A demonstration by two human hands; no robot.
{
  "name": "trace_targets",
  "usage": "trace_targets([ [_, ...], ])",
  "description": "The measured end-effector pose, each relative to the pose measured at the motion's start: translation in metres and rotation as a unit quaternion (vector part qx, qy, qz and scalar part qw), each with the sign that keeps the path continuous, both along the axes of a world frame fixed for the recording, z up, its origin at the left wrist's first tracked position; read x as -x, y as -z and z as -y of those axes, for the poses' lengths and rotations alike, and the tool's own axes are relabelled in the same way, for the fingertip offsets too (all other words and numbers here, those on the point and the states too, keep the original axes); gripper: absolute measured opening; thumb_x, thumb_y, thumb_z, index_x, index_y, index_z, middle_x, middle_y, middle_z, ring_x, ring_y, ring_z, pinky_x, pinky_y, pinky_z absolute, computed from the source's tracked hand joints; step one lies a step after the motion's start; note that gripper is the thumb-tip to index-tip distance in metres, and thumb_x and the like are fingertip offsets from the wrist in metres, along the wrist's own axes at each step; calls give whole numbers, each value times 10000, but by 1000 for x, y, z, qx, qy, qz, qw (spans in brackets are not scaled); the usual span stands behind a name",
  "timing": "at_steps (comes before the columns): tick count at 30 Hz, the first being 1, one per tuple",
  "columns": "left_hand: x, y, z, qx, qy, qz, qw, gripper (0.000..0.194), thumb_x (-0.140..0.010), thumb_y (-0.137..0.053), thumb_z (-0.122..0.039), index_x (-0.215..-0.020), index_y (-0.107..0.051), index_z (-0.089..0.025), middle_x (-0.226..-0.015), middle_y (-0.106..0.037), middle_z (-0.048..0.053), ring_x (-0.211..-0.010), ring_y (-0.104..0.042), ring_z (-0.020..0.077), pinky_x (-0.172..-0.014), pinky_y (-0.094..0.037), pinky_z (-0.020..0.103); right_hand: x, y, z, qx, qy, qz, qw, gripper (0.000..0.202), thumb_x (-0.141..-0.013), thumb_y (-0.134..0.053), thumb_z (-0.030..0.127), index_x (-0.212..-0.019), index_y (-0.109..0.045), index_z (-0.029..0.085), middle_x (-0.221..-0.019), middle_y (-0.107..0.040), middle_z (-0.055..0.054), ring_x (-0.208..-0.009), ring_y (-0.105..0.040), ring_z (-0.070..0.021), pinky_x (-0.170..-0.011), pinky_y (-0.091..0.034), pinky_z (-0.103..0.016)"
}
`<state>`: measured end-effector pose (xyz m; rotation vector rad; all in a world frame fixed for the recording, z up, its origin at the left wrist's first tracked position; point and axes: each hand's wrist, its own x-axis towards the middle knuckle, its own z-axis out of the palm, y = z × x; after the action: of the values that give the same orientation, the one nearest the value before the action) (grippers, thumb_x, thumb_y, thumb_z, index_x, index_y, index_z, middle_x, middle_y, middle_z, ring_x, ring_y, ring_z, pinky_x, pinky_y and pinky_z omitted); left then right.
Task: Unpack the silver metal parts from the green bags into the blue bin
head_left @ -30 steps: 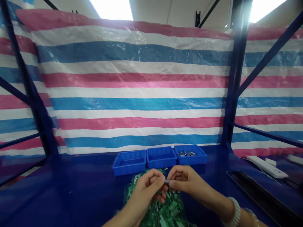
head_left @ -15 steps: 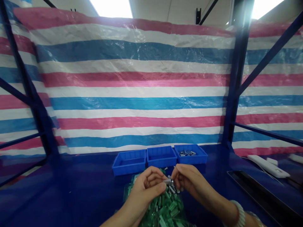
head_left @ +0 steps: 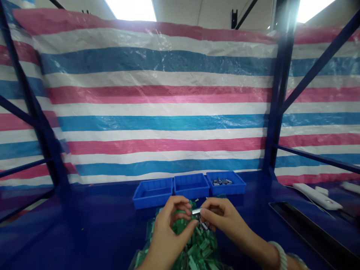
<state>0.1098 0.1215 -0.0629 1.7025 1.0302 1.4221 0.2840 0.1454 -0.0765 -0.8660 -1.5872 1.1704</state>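
My right hand [head_left: 222,213] pinches a small silver metal piece [head_left: 196,211] between thumb and fingertips, its free end pointing left. What exact kind of piece it is cannot be made out. Close by on the left, my left hand [head_left: 176,228] is open, thumb and fingers spread apart, with the piece's end near its fingertips. Beneath both hands lies a pile of small green plastic packets [head_left: 198,245]. A few loose silver pieces [head_left: 204,225] rest on the pile, partly hidden by my right hand.
Behind the hands stand three blue bins in a row: the left bin [head_left: 137,200], the middle bin [head_left: 192,195] and the right bin [head_left: 239,188], which holds several silver pieces [head_left: 222,182]. A dark flat panel [head_left: 306,228] and a white power strip [head_left: 317,197] lie to the right.
My left hand has let go of the silver piece and its fingers have spread. The piece is now in my right hand's pinch, and that hand has moved slightly left.
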Motion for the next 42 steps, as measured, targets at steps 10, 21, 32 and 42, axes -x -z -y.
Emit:
trace_targets([
  [10, 1, 3, -5, 134, 129, 108, 977, 318, -729, -762, -300, -943, -543, -212, -802, -700, 19, -747, -630, 141, -672, -442, 218, -1, -6, 14, -367, 113, 87, 919, 198, -754, -671, 122, -914, -682, 239, -809, -650, -48, -752, -595, -201, -673, -476, -317],
  [21, 2, 13, -9, 164, 263, 152, 939, 449, -779, -729, -274, -1128, -448, -254, -1021, -716, 72, -930, -653, 208, -809, -457, 321, -9, -7, -1, -365, 82, 79, 924, 168, -914, -548, 175, -1017, -666, 236, -870, -671, -45, -832, -589, -193, -764, -460, -336],
  [32, 9, 8, -16, 113, 201, 110, 967, 382, -763, -721, -284, -1074, -504, -235, -912, -710, 41, -808, -641, 176, -758, -463, 301, -74, -7, -85, -324, 337, 154, 870, 153, -788, -607, 238, -902, -704, 206, -892, -715, -66, -896, -613, -258, -824, -470, -416],
  [42, 12, 0, -14, 119, 158, 123, 972, 323, -783, -696, -278, -1047, -519, -222, -905, -682, 28, -811, -619, 168, -773, -454, 305, -82, -13, -83, -298, 330, 171, 879, 304, -819, -611, 325, -1089, -655, 193, -1077, -682, -97, -1031, -586, -271, -891, -430, -428],
])
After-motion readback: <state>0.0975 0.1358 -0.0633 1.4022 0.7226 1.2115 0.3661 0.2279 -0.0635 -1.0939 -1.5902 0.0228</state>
